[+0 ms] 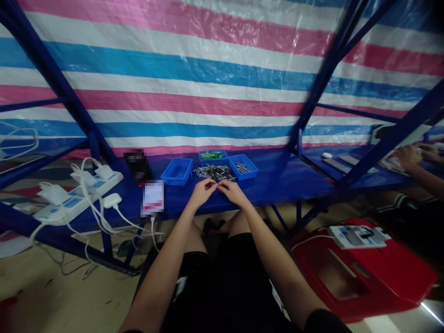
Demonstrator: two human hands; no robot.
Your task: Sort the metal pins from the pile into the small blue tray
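My left hand [202, 190] and my right hand [233, 190] meet at the near edge of a blue table [277, 178], fingertips pinched together over something too small to make out. Just beyond them lies a pile of small metal pins [213, 172]. Behind the pile stand three blue trays: an empty-looking one [177, 171] at the left, one with green pieces [212, 156] in the middle, one with small metal parts [243, 167] at the right.
White power strips [78, 192] with chargers and cables lie on the table's left end, beside a phone [153, 198]. Blue frame bars cross the view. A red plastic stool [360, 273] stands at lower right. Another person's hands [412, 157] work at far right.
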